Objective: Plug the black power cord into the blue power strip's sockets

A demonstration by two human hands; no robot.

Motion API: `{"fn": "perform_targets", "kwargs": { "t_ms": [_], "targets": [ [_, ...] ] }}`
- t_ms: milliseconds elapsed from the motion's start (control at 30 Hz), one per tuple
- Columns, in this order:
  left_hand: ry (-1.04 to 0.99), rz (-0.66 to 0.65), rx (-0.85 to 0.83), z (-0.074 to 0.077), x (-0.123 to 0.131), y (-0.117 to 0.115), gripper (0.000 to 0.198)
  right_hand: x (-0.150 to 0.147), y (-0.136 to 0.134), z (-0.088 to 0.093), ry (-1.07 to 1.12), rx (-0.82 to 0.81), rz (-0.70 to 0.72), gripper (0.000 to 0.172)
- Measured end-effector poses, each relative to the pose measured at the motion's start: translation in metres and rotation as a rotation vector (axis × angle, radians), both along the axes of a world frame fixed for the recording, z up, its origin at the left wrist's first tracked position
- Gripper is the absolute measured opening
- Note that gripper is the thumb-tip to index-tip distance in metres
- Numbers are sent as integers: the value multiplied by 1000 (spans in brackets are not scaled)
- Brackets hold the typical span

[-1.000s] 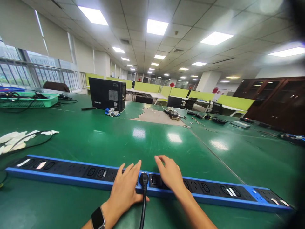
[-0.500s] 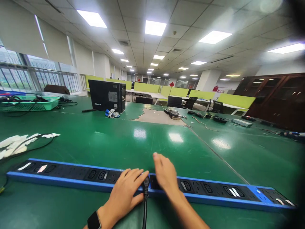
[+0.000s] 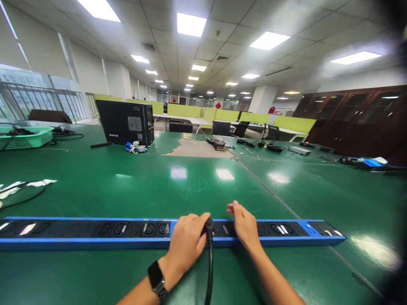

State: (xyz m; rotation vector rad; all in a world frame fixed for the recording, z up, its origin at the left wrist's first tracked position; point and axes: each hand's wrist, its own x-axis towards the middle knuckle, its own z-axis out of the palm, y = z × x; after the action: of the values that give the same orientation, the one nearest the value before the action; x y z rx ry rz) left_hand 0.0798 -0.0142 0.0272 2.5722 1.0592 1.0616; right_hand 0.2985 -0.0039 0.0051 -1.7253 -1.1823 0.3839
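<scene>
1. Plug point(image 3: 209, 223), lower centre of the frame, is half covered by the left hand point(image 3: 187, 242) closed around it; prongs unseen
2. Power strip point(image 3: 79, 243) runs off the left edge; both hands hide some sockets point(image 3: 117, 228)
3. Right hand point(image 3: 244, 228) rests on the strip just right of the plug, fingers apart
4. Plug black, its thick cable point(image 3: 209, 271) leaving the bottom edge; strip blue-edged with black sockets, lying on the green tabletop point(image 3: 159, 186)
</scene>
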Motion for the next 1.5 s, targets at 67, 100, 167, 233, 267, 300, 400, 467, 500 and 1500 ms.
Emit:
{"fn": "perform_targets", "kwargs": {
  "t_ms": [67,100,167,233,267,300,400,467,500,1500],
  "targets": [
    [81,12,-103,0,22,-2,34,1,0,-1,-5,4,0,65],
    [101,12,-134,0,30,-2,33,1,0,-1,-10,4,0,65],
    [114,1,-166,0,39,-2,34,0,-1,0,-22,1,5,64],
    [114,-8,-196,1,42,0,33,-2,-3,2,-34,-9,15,62],
    [115,-5,-214,2,41,1,32,-4,-4,3,-40,-16,17,61],
    [118,2,-233,2,40,3,30,-4,-5,4,-48,-25,18,61],
    [171,34,-242,5,38,4,27,-4,-5,7,-78,-78,25,61],
    [235,45,-203,9,37,3,27,-4,0,8,-86,-128,48,60],
    [266,44,-182,11,38,2,28,-5,5,8,-84,-148,63,60],
    [170,-78,-157,1,35,-2,47,1,4,23,-548,-339,74,50]
  ]
}}
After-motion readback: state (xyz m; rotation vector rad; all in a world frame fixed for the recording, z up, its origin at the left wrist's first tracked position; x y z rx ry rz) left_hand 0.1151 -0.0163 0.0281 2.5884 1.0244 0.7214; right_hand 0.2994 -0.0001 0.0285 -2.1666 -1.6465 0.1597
